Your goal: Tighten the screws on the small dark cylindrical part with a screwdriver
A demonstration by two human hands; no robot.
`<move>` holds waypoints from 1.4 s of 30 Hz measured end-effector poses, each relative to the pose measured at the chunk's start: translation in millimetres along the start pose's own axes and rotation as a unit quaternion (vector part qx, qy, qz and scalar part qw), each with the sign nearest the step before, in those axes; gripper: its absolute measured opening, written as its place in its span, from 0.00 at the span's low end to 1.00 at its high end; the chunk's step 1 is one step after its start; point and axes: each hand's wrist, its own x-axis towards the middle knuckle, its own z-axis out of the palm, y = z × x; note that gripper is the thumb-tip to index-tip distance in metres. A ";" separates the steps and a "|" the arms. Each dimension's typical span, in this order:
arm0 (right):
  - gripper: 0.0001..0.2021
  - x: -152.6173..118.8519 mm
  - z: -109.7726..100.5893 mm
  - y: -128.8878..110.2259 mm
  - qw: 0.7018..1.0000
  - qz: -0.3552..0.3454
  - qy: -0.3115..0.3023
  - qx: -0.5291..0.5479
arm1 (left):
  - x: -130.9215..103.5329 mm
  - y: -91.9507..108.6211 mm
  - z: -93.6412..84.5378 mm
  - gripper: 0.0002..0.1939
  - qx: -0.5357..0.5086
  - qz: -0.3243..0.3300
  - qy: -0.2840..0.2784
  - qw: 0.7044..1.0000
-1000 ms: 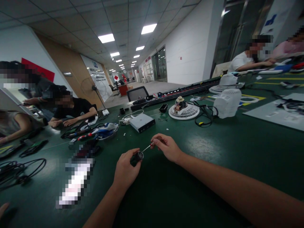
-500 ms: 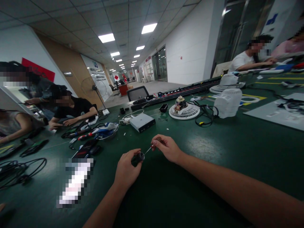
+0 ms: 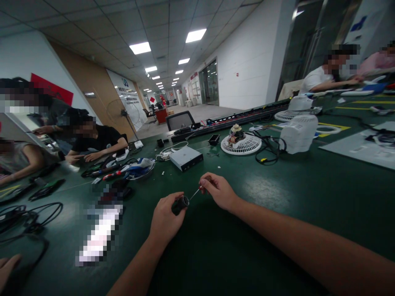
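Observation:
My left hand (image 3: 166, 216) is closed round a small dark cylindrical part (image 3: 179, 205), its round end turned to the right. A screwdriver with a reddish handle is in my right hand (image 3: 217, 190), gripped between thumb and fingers. Its thin metal shaft (image 3: 195, 194) slants down to the left, and the tip is at or close to the rim of the dark part. Whether the tip touches it, I cannot tell. Both hands are above the green table (image 3: 247, 246).
Beyond my hands lie a silver box drive (image 3: 186, 158), a small black tray (image 3: 214, 139), a white fan grille (image 3: 240, 144) and a white housing (image 3: 298, 133). Tools and cables cover the left side. A person's hand (image 3: 9, 267) shows at the lower left edge; people sit farther back.
Another person's hand has come further into view at the lower left, with a dark cable near it. The view has shifted slightly; my hands keep nearly the same pose.

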 end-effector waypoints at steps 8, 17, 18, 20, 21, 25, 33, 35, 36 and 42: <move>0.13 -0.4 -0.4 4.2 1.000 0.008 -0.009 -0.002 | 0.3 -1.8 0.9 0.20 -0.005 -0.008 0.007 1.000; 0.14 -1.4 -1.2 3.0 1.000 0.004 -0.022 0.000 | 0.3 -0.5 1.3 0.21 -0.009 -0.006 -0.004 1.000; 0.15 -1.6 -1.0 2.8 0.999 0.006 -0.029 0.012 | 0.3 -0.5 1.0 0.21 -0.009 -0.007 -0.007 1.000; 0.14 -1.8 -0.6 2.5 1.000 0.010 -0.021 0.021 | 0.6 -0.8 0.8 0.21 -0.007 -0.008 -0.006 1.000; 0.14 -1.9 -0.5 2.4 1.000 0.009 -0.011 0.012 | 0.8 -1.1 0.9 0.21 -0.007 -0.011 -0.003 1.000; 0.13 -2.5 -0.8 3.0 1.000 -0.005 -0.022 -0.021 | 1.1 -1.9 2.0 0.20 -0.018 -0.029 -0.001 0.999; 0.12 -1.5 -2.0 4.3 0.997 0.031 -0.043 0.047 | 1.4 -3.6 2.4 0.19 -0.026 -0.035 0.006 0.999; 0.10 -1.3 -3.4 3.5 0.997 0.042 -0.051 0.044 | 1.7 -4.4 1.6 0.19 -0.028 -0.040 0.009 0.999; 0.09 -1.5 -4.3 2.9 0.996 0.047 -0.064 0.035 | 1.9 -4.6 1.0 0.19 -0.028 -0.044 0.010 0.999; 0.08 -3.6 -7.0 -1.5 0.982 0.022 -0.135 -0.132 | 3.1 -6.7 -2.0 0.19 -0.021 -0.059 0.019 0.998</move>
